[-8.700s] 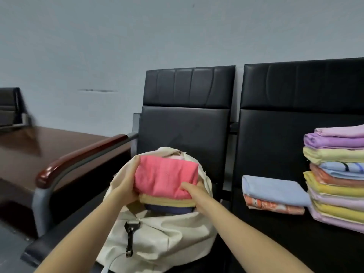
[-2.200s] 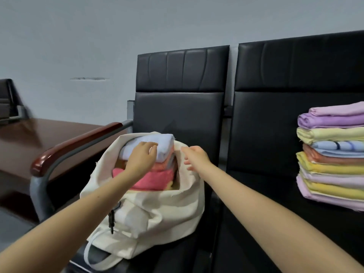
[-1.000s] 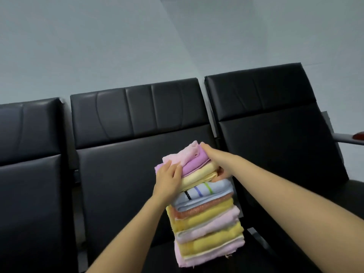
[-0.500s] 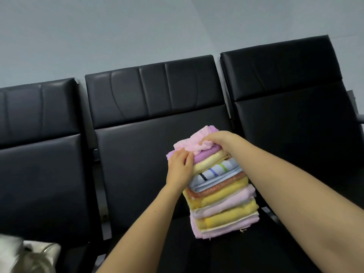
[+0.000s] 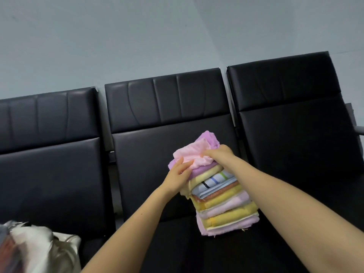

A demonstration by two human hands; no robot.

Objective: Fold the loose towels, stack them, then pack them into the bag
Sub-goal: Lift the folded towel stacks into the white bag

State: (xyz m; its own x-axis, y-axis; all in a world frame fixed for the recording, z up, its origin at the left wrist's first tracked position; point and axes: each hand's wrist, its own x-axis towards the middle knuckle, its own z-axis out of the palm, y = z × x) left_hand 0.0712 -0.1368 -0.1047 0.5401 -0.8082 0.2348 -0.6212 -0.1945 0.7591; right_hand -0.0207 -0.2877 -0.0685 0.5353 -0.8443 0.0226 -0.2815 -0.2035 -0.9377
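Towel stack on middle seat, leaning right, pink top towel rumpled; left hand grips stack's left edge, right hand clutches top towel; bare seat both sides, bag blurred near-left.

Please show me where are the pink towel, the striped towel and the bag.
pink towel (image 5: 194,154), head view, its crumpled top.
striped towel (image 5: 213,180), head view, its folded edge.
bag (image 5: 42,251), head view, its blurred cloth.
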